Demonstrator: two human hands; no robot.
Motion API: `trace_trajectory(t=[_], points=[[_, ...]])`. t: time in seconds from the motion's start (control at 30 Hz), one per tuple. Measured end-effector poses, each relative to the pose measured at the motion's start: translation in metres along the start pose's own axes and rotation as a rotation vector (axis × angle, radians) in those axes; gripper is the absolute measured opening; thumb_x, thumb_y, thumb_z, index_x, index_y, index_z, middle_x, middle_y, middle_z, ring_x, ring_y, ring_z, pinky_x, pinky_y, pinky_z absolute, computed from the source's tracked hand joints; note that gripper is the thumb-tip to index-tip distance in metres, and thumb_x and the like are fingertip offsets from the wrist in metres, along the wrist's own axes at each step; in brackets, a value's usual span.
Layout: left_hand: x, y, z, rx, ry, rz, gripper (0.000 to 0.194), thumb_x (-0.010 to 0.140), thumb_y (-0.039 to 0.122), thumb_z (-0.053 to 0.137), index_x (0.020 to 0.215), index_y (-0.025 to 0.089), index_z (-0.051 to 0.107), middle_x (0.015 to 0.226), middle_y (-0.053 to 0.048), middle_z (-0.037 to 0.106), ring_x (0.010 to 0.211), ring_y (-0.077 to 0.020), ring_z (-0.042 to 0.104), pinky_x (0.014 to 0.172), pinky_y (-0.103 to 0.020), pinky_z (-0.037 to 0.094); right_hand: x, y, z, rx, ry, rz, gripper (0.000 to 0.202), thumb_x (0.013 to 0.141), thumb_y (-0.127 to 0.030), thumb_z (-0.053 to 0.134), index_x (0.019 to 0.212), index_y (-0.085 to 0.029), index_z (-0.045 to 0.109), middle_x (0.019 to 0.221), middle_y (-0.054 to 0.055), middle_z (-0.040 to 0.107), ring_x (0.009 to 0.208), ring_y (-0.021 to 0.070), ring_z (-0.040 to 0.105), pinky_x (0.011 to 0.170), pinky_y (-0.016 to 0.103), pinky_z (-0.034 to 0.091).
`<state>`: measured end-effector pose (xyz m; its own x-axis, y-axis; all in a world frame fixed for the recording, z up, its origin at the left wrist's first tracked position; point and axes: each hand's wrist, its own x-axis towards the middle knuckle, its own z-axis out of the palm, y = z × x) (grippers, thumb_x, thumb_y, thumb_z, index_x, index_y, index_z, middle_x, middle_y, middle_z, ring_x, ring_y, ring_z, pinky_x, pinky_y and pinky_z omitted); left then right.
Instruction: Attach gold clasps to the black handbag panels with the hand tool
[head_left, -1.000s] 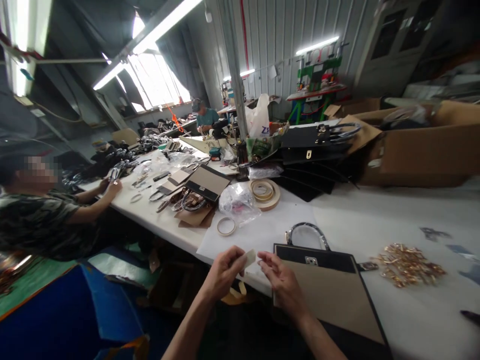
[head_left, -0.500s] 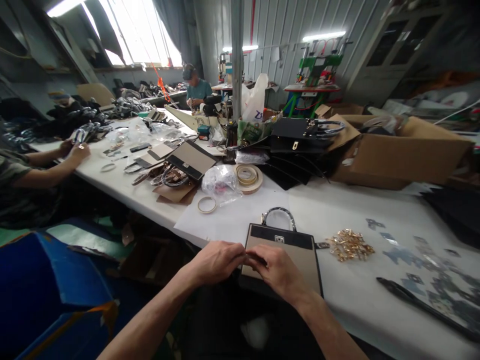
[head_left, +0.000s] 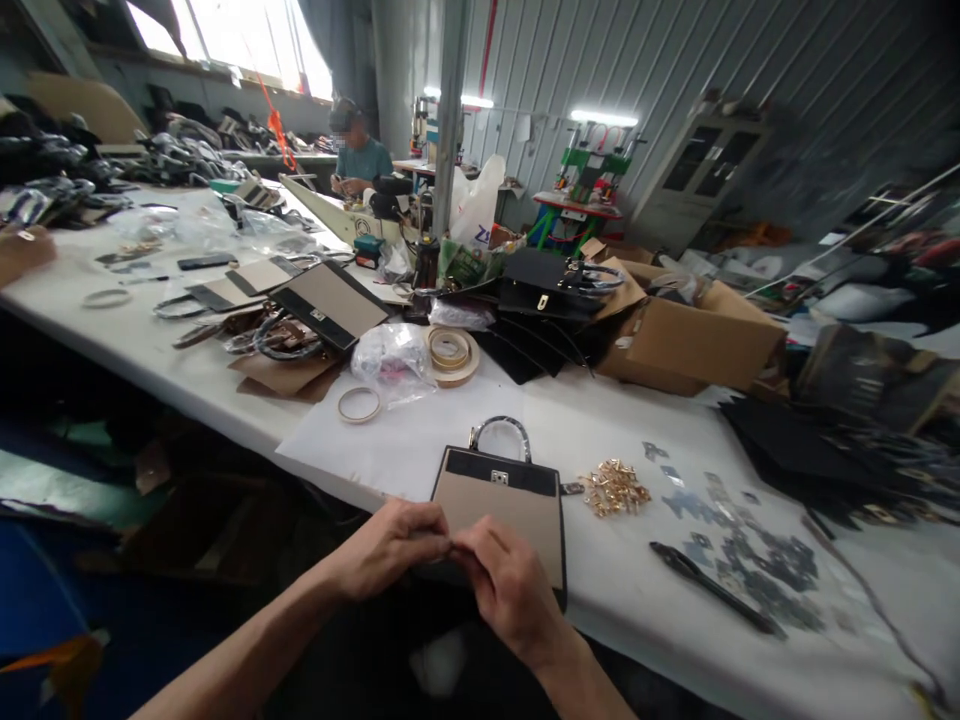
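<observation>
My left hand [head_left: 390, 548] and my right hand [head_left: 510, 590] meet fingertip to fingertip over the near edge of a tan handbag [head_left: 502, 500] with black trim and a round handle. It lies flat on the white table [head_left: 600, 590]. Both hands pinch the same small pale piece, which the fingers mostly hide. A little pile of gold metal fittings [head_left: 613, 487] lies just right of the bag.
A black tool [head_left: 712, 588] and several small grey cut pieces [head_left: 750, 545] lie to the right. Tape rolls [head_left: 452, 352], a tape ring [head_left: 358, 404], a plastic bag [head_left: 390, 355], more bags and a cardboard box [head_left: 690, 345] sit farther back. A person [head_left: 356, 155] works at the far end.
My hands have come together and dropped to the handbag's near edge. My view has swung right and down, so the person on the left is out of frame.
</observation>
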<state>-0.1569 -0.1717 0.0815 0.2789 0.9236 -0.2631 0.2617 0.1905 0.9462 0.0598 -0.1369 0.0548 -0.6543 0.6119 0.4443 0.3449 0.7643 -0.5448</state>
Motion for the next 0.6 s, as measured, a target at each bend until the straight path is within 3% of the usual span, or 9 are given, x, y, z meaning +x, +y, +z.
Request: trace_trajectory(t=[0.1, 0.2, 0.3, 0.4, 0.5, 0.6], points=[[0.01, -0.018, 0.007, -0.343, 0.068, -0.035, 0.031, 0.087, 0.047, 0.069, 0.082, 0.017, 0.061, 0.063, 0.006, 0.046, 0.054, -0.0074, 0.037, 0.051, -0.02, 0.029, -0.01, -0.007, 0.002, -0.045, 0.094, -0.157, 0.019, 0.099, -0.01, 0.058, 0.112, -0.023, 0.063, 0.089, 0.004, 0.07, 0.081, 0.019, 0.065, 0.076, 0.032, 0.052], [0.014, -0.031, -0.006, -0.419, 0.338, 0.005, 0.038, 0.088, 0.054, 0.067, 0.083, 0.018, 0.059, 0.061, 0.007, 0.043, 0.049, -0.0065, 0.031, 0.047, -0.019, 0.025, -0.015, -0.003, -0.004, 0.038, 0.076, -0.205, 0.03, 0.098, -0.009, 0.061, 0.122, -0.026, 0.061, 0.093, 0.002, 0.074, 0.084, 0.0175, 0.069, 0.08, 0.032, 0.055], [0.0, -0.033, -0.042, -0.138, 0.654, 0.106, 0.036, 0.091, 0.055, 0.065, 0.093, 0.019, 0.067, 0.067, 0.003, 0.058, 0.057, -0.01, 0.048, 0.054, -0.021, 0.039, -0.009, 0.029, -0.018, 0.141, 0.166, 0.152, 0.032, 0.1, -0.026, 0.065, 0.131, -0.027, 0.058, 0.085, 0.0, 0.073, 0.077, 0.0163, 0.07, 0.076, 0.03, 0.057], [-0.031, -0.027, -0.089, 0.221, 0.87, 0.201, 0.036, 0.094, 0.053, 0.063, 0.103, 0.02, 0.072, 0.081, -0.001, 0.072, 0.074, -0.0151, 0.063, 0.072, -0.025, 0.052, 0.006, 0.075, -0.034, 0.251, 0.116, 0.506, 0.03, 0.098, -0.046, 0.066, 0.114, -0.022, 0.067, 0.089, 0.004, 0.073, 0.082, 0.0191, 0.071, 0.078, 0.032, 0.057], [-0.059, -0.023, -0.124, 0.536, 0.89, 0.258, 0.037, 0.099, 0.049, 0.057, 0.11, 0.019, 0.074, 0.104, -0.002, 0.077, 0.092, -0.0183, 0.069, 0.091, -0.03, 0.054, 0.024, 0.108, -0.042, 0.311, -0.038, 0.544, 0.035, 0.092, -0.055, 0.067, 0.092, -0.02, 0.073, 0.122, 0.011, 0.068, 0.107, 0.0242, 0.068, 0.092, 0.036, 0.054], [-0.073, -0.031, -0.134, 0.64, 0.698, 0.249, 0.037, 0.098, 0.05, 0.054, 0.11, 0.024, 0.078, 0.121, -0.002, 0.075, 0.101, -0.0229, 0.07, 0.095, -0.031, 0.055, 0.042, 0.12, -0.042, 0.279, -0.157, 0.536, 0.034, 0.089, -0.053, 0.069, 0.085, -0.021, 0.074, 0.133, 0.012, 0.062, 0.129, 0.0284, 0.058, 0.106, 0.041, 0.046]])
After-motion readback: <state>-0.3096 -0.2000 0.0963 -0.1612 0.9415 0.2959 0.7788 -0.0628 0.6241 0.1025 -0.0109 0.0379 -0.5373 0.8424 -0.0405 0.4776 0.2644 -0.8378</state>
